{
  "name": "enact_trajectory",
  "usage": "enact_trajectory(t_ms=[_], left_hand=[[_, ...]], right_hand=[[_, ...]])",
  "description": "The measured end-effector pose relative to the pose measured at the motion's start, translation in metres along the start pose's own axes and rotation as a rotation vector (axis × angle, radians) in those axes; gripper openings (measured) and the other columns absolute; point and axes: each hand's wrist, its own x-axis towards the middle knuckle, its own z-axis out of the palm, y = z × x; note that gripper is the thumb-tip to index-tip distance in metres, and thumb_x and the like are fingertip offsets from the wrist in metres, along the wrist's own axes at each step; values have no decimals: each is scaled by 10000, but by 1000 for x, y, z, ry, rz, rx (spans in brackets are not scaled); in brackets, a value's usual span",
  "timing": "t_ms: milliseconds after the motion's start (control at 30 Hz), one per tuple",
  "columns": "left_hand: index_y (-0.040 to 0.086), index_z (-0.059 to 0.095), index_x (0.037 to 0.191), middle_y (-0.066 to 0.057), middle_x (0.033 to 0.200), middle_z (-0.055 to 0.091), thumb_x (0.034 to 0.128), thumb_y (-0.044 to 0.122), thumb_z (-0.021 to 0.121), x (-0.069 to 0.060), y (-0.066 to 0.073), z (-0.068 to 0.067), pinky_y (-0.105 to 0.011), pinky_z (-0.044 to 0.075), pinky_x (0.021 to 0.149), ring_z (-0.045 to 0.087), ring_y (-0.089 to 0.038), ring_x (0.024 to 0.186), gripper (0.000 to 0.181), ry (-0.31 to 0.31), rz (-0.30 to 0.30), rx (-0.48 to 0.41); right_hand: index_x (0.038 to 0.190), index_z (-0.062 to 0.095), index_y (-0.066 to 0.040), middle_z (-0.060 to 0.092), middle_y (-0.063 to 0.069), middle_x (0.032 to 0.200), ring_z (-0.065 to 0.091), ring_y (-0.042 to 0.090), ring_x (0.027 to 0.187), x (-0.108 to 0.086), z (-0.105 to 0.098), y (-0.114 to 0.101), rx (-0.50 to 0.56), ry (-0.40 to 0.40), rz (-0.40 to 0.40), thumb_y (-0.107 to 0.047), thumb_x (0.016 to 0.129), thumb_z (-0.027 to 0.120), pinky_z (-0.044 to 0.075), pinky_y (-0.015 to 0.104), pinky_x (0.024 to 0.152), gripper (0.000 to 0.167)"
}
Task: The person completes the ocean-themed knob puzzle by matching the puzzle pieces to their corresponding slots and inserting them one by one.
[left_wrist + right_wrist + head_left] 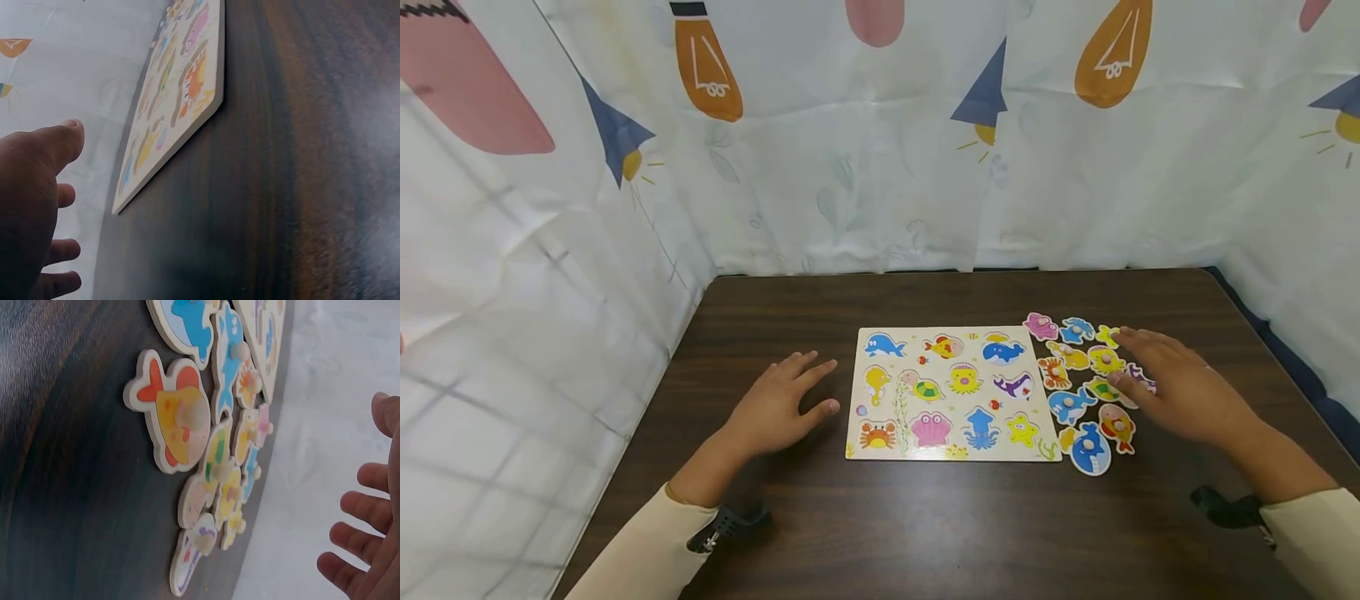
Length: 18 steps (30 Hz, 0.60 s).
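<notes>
A wooden puzzle board with printed sea animals lies flat on the dark table. Off its left edge is my left hand, fingers spread and holding nothing; the left wrist view shows this hand apart from the board. Beside the board's right edge lies a group of knobbed puzzle pieces, among them a fish, a blue whale and a pink shell. Over the right side of this group hovers my right hand, its fingers extended and empty. It partly covers a purple-marked piece.
The dark wooden table extends in front of the board and to both sides. A white printed curtain hangs along its back and left edges. Each wrist wears a black strap.
</notes>
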Motion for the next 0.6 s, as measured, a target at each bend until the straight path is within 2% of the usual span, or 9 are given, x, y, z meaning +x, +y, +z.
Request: enact_trajectory(t_ms=[333, 600], left_hand=[[272, 482, 1545, -113, 1613, 379, 924, 577, 683, -5, 8, 15, -653, 256, 1147, 305, -387, 1492, 720, -106, 22, -73], [284, 494, 1533, -76, 1618, 378, 900, 565, 716, -7, 11, 21, -694, 213, 1141, 281, -373, 1505, 727, -151, 46, -99]], right_hand=[[1472, 500, -49, 469, 286, 1476, 388, 527, 1356, 1, 12, -8, -3, -46, 1, -403, 970, 703, 327, 761, 1011, 646], [1412, 578, -34, 578, 235, 1394, 458, 494, 1311, 5, 22, -12, 0, 1, -89, -277, 917, 782, 357, 736, 1005, 588]])
